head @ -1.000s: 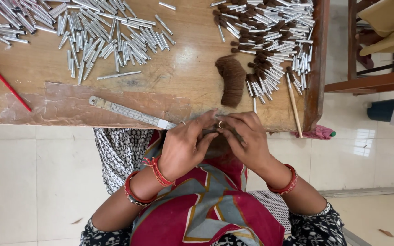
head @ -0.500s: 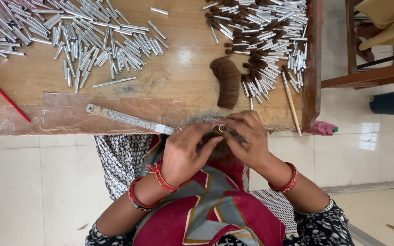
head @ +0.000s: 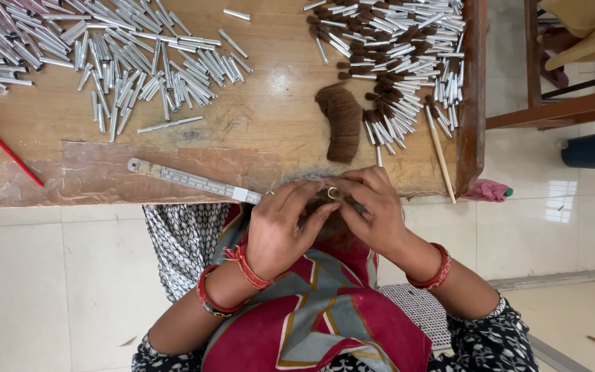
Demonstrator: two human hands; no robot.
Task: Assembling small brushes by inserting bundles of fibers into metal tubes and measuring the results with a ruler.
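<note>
While end-on to the camera, metal tube point(head: 332, 193) | left hand point(head: 285, 231), right hand point(head: 373, 213) both pinch it.

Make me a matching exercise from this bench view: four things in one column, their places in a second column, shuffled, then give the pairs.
Things
1. metal ruler
2. bundle of brown bristles
3. red stick
4. small metal tube

Places
A. at the table's far left edge, lying slanted
B. pinched between the fingertips of the left hand and the right hand
C. along the near edge of the table, beside the left hand
D. on the table just beyond the hands, next to the pile of filled tubes

Pairs: 1-C, 2-D, 3-A, 4-B
</note>
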